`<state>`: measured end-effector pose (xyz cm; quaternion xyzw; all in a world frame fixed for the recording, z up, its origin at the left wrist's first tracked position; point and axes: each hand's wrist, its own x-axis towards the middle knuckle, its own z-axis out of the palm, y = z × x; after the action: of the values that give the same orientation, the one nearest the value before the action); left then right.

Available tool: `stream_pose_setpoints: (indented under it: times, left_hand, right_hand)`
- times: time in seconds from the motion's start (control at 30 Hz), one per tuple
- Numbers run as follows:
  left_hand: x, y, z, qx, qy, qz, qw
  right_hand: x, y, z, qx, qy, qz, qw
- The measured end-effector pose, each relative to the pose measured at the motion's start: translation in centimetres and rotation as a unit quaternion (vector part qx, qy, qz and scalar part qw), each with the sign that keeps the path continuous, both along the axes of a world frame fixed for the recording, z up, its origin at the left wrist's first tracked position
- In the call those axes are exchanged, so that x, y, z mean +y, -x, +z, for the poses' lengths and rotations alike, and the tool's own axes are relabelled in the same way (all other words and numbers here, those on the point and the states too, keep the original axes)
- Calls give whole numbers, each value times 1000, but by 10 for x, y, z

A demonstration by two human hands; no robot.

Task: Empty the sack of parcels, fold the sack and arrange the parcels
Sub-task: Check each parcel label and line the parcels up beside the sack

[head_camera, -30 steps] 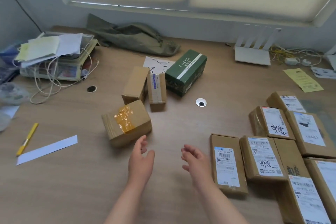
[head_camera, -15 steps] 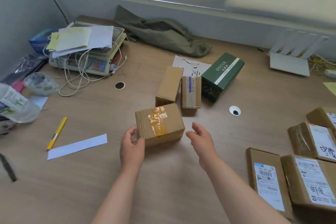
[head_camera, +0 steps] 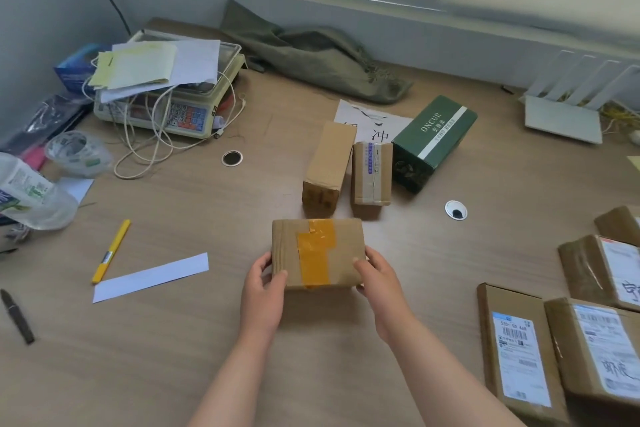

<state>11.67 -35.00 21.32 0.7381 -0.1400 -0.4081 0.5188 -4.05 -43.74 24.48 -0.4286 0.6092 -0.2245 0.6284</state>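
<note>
A brown parcel with orange tape (head_camera: 317,253) rests on the wooden desk (head_camera: 207,340) in front of me. My left hand (head_camera: 265,282) grips its left end and my right hand (head_camera: 375,279) grips its right end. Behind it lie two brown parcels side by side, a plain one (head_camera: 329,163) and a taped one (head_camera: 372,172), then a green ONCUR box (head_camera: 434,139) and a white flat packet (head_camera: 370,123). The olive sack (head_camera: 311,52) lies crumpled at the back by the wall. Labelled parcels (head_camera: 519,347) lie in rows at the right edge.
A scale with papers and cables (head_camera: 169,94) stands at the back left. A plastic bottle (head_camera: 31,194), a tape roll (head_camera: 78,152), a yellow pen (head_camera: 110,251), a white paper strip (head_camera: 150,277) and a black pen (head_camera: 17,315) lie on the left. A white router (head_camera: 564,114) sits back right.
Both hands reached forward and closed on the ends of the orange-taped parcel, which turned square to me. The view shifted left.
</note>
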Motion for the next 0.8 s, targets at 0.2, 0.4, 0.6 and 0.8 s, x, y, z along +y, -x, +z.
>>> stream_pose_setpoints:
  times: [0.2,0.4,0.6,0.8]
  left_hand:
    - [26,23,5,30,14,64,997]
    - [44,63,36,81,74,59,992]
    - [54,106,64,96,98,1,990]
    - [56,151,80,92,114,-62,987]
  right_hand:
    - [31,35,-1,-10,-26,-64,998]
    - [56,81,25,-46,-6,-55,997]
    - [68,141,58,-73,24,-30,997]
    - [72,194,70,-63,14,-52,997]
